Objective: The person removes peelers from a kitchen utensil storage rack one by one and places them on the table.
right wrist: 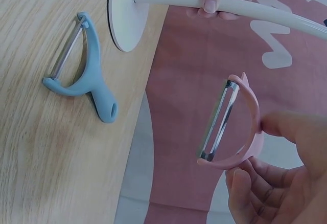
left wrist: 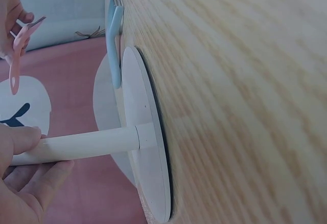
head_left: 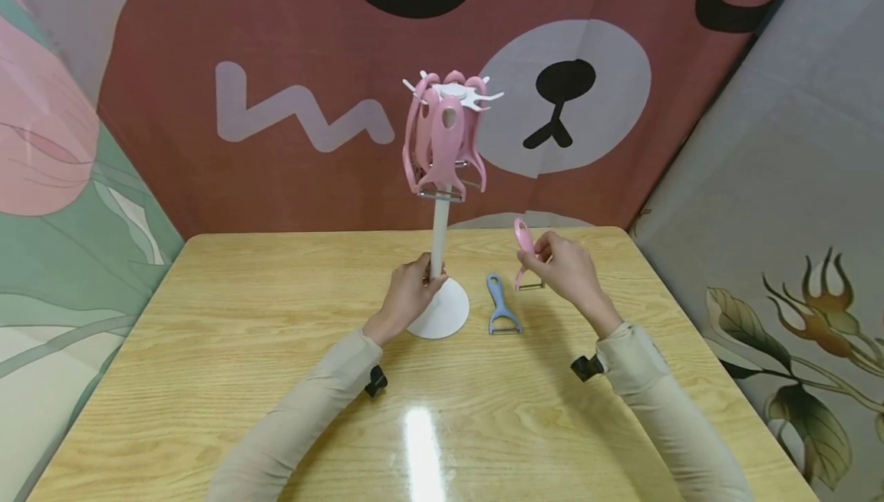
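Note:
My left hand (head_left: 407,295) grips the white pole (head_left: 440,233) of an upright stand, low down above its round white base (head_left: 445,314). Several pink peelers (head_left: 445,133) hang from the white hooks (head_left: 459,90) at the stand's top. In my right hand (head_left: 568,268), a pink peeler (right wrist: 251,132) is pinched between thumb and fingers, held above the table with its loop end up and its blade down. A blue peeler (head_left: 499,306) lies on the table between the base and my right hand, blade toward me.
The wooden table (head_left: 276,410) reaches back to a red cloth (head_left: 311,187) with a printed bear face. Patterned cloths hang at both sides. Small black cameras (head_left: 587,368) sit at both wrists.

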{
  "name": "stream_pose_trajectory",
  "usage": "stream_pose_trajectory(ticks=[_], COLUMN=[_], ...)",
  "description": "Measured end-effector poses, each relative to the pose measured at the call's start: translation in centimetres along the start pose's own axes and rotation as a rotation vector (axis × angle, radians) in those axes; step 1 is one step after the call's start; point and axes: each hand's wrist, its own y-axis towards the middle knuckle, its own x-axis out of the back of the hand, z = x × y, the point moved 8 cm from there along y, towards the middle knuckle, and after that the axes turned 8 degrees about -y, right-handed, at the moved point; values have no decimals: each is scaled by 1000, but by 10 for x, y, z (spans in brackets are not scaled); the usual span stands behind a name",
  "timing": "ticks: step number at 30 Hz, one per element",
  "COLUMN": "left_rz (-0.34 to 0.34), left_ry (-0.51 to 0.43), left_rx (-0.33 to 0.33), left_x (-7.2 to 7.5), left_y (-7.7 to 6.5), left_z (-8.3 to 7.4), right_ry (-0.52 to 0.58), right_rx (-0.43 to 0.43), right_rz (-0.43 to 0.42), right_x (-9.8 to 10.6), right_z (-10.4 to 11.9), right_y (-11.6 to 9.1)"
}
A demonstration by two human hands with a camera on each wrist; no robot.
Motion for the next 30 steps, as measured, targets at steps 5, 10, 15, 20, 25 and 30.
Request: stream_pose_trajectory(ticks=[5,10,15,20,25,30], left_rz=[-3,-4,-8,-13,-11,-5], left_ry=[3,1,0,3,-2,9], left_rx=[-4,3,-2,-14,-5,3], left_x=[0,0,0,0,0,-1], left_y=[0,-1,-1,-1,0,0], left_z=[0,0,0,0,0,2], right_ry=[10,10,11,5,5,4], right_rx=[-7,-13,-12,0,-1,-9], right_rz=[26,42,49,55,64,82], right_x=[-3,-4,-5,-7,-8,-10], right_z=[-2,-3,-4,-4,-5,-6], right_y=[-1,-2,-3,-5,-6,-8])
